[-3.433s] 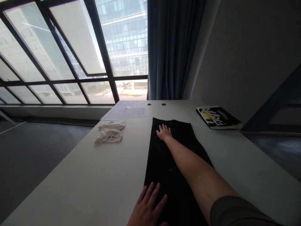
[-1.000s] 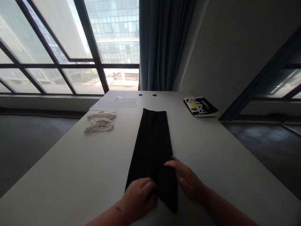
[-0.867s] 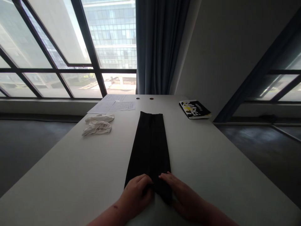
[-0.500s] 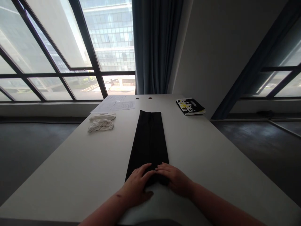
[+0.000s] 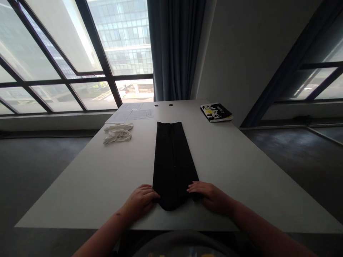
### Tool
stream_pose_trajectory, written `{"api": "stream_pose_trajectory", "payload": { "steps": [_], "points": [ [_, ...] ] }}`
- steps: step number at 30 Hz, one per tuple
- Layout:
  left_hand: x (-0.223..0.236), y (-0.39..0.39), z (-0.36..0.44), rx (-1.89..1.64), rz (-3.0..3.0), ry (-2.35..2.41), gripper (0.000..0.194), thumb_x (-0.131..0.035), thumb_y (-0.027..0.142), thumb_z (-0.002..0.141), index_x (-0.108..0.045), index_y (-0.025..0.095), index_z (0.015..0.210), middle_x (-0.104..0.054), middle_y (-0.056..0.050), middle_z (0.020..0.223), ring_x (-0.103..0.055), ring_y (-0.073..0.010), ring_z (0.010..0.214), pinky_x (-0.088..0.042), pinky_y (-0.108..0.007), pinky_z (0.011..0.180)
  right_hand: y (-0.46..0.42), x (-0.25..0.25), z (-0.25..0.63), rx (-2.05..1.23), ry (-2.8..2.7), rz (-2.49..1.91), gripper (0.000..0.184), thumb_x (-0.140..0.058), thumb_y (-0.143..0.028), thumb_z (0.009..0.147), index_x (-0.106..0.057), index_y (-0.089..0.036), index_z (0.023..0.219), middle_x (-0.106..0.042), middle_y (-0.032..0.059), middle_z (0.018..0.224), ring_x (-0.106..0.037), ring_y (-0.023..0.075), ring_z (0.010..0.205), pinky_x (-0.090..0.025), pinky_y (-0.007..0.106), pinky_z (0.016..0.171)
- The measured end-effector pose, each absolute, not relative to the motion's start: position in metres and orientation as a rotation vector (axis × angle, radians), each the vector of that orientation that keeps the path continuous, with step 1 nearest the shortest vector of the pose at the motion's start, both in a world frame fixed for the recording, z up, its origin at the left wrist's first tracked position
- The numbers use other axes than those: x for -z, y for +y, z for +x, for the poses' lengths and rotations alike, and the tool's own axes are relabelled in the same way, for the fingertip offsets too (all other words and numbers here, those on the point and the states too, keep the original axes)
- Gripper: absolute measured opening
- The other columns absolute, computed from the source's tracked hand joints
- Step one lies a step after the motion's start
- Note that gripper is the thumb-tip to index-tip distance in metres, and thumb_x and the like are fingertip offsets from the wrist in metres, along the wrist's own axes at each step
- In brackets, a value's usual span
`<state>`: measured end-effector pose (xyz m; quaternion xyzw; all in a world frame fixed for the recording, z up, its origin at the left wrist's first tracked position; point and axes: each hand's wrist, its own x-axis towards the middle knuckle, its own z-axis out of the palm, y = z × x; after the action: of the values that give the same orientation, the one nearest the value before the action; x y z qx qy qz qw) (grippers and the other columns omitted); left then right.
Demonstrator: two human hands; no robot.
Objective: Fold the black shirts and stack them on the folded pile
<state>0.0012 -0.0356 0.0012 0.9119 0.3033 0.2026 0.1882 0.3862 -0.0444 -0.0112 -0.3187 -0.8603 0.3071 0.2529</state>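
Note:
A long strip of folded black cloth (image 5: 173, 164) lies lengthwise on the white table in front of me. It looks like a garment, with a line down its middle and a rounded near edge. At its near left corner, my left hand (image 5: 140, 200) has its fingers close together, curled over the cloth's edge. My right hand (image 5: 211, 196) is at the near right corner, with its fingertips on the cloth and its fingers bent round the edge. Both thumbs are mostly hidden.
Crumpled white cloth (image 5: 117, 134), seemingly gloves, lies on the left of the white table (image 5: 88, 185). Paper sheets (image 5: 140, 113) are at the far left. A black book (image 5: 217, 112) with white and yellow print sits far right. Two small round holes (image 5: 170, 105) mark the far end.
My hands have moved apart, from the middle of the cloth's near end out to its two near corners. The near end now looks wider and rounded. The view has shifted slightly.

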Motion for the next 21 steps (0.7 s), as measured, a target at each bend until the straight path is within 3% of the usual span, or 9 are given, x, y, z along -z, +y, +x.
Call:
{"api": "stream_pose_trajectory", "payload": {
  "steps": [3,6,9,12,14,17,21],
  "points": [
    [-0.013,-0.04,0.012,-0.606,2.466,0.93,0.027,-0.053,0.016,0.092,-0.069,0.025,0.111,-0.079,-0.004,0.103,-0.073,-0.0196,0.096,-0.056,-0.033,0.088,-0.053,-0.001,0.388,-0.887,-2.172,-1.016,0.024,-0.056,-0.033,0.1,-0.076,-0.02,0.104,-0.079,0.008,0.098,-0.074,0.0215,0.09,-0.058,0.035,0.09],
    [-0.03,-0.027,0.025,-0.654,2.35,1.061,0.021,-0.05,0.026,0.099,-0.067,0.024,0.112,-0.077,-0.002,0.091,-0.072,-0.0181,0.08,-0.053,-0.03,0.075,-0.043,-0.017,0.386,-0.944,-1.979,-1.189,0.029,-0.057,-0.043,0.099,-0.073,-0.019,0.094,-0.074,0.0037,0.083,-0.069,0.0199,0.077,-0.055,0.03,0.074],
    [-0.039,0.008,0.039,-0.667,2.227,1.299,0.022,-0.05,0.034,0.099,-0.066,0.022,0.106,-0.073,-0.001,0.077,-0.067,-0.0178,0.069,-0.047,-0.028,0.066,-0.011,-0.024,0.382,-0.981,-1.781,-1.304,0.029,-0.059,-0.045,0.096,-0.069,-0.019,0.106,-0.073,0.0029,0.088,-0.068,0.0205,0.082,-0.053,0.03,0.076],
    [-0.034,0.047,0.05,-0.589,2.134,1.545,0.02,-0.051,0.035,0.099,-0.067,0.022,0.098,-0.073,-0.002,0.08,-0.067,-0.0188,0.072,-0.044,-0.028,0.065,0.025,-0.014,0.379,-0.877,-1.687,-1.428,0.033,-0.055,-0.042,0.095,-0.064,-0.02,0.118,-0.072,0.0035,0.09,-0.068,0.021,0.082,-0.054,0.033,0.078],
    [-0.023,0.065,0.053,-0.496,2.092,1.666,0.018,-0.054,0.034,0.098,-0.067,0.023,0.104,-0.076,-0.003,0.088,-0.069,-0.0197,0.077,-0.044,-0.028,0.068,0.041,-0.001,0.377,-0.659,-1.725,-1.53,0.038,-0.055,-0.039,0.093,-0.062,-0.019,0.126,-0.071,0.0058,0.094,-0.067,0.0226,0.083,-0.054,0.038,0.081],
    [-0.006,0.073,0.054,-0.433,2.07,1.755,0.024,-0.057,0.033,0.098,-0.063,0.025,0.12,-0.077,-0.003,0.097,-0.07,-0.0202,0.082,-0.045,-0.029,0.072,0.046,0.018,0.374,-0.311,-1.921,-1.554,0.046,-0.06,-0.039,0.092,-0.059,-0.021,0.135,-0.07,0.012,0.114,-0.065,0.0283,0.1,-0.051,0.045,0.094],
    [0.004,0.069,0.051,-0.461,2.104,1.743,0.029,-0.057,0.033,0.098,-0.059,0.027,0.127,-0.076,-0.002,0.099,-0.07,-0.0206,0.084,-0.046,-0.03,0.073,0.036,0.027,0.37,-0.15,-2.084,-1.585,0.056,-0.068,-0.044,0.09,-0.056,-0.024,0.142,-0.065,0.0134,0.126,-0.061,0.0328,0.111,-0.05,0.049,0.099]
  ]
}}
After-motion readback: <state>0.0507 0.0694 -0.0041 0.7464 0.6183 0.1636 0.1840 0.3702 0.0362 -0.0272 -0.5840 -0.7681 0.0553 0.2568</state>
